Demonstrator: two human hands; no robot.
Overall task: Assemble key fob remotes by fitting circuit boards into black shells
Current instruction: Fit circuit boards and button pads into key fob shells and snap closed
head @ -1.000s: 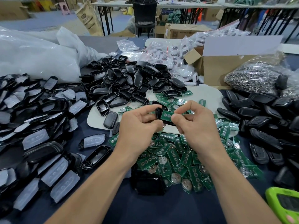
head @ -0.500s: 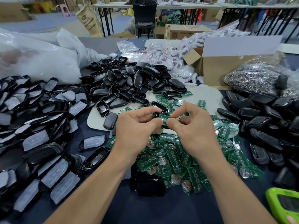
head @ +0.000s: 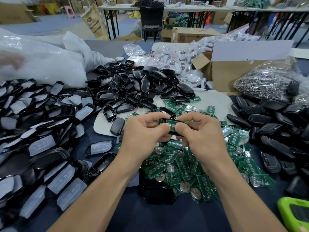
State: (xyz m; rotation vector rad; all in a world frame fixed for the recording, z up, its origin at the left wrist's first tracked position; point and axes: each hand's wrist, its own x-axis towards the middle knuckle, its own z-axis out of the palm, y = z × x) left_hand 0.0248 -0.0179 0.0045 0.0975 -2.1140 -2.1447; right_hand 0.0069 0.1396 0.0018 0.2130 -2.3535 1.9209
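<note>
Both my hands are raised over the table's middle, gripping one black shell (head: 173,132) between them. A green circuit board (head: 173,123) lies in the shell's open face. My left hand (head: 145,133) curls round the shell's left end, thumb by the board. My right hand (head: 199,134) holds the right end, with its thumb against the board's edge. Below my hands spreads a heap of green circuit boards (head: 187,166), some with coin cells. Empty black shells (head: 133,87) are piled behind.
Shells with pale button pads (head: 41,144) cover the left side. Closed black covers (head: 274,124) lie at the right. A cardboard box (head: 224,72), a bag of metal parts (head: 265,82), white plastic bags (head: 41,62) and a green device (head: 294,213) ring the work area.
My hands have spread slightly and the shell has turned, so the board's green face shows more between my thumbs. A blurred hand has appeared at the far left edge.
</note>
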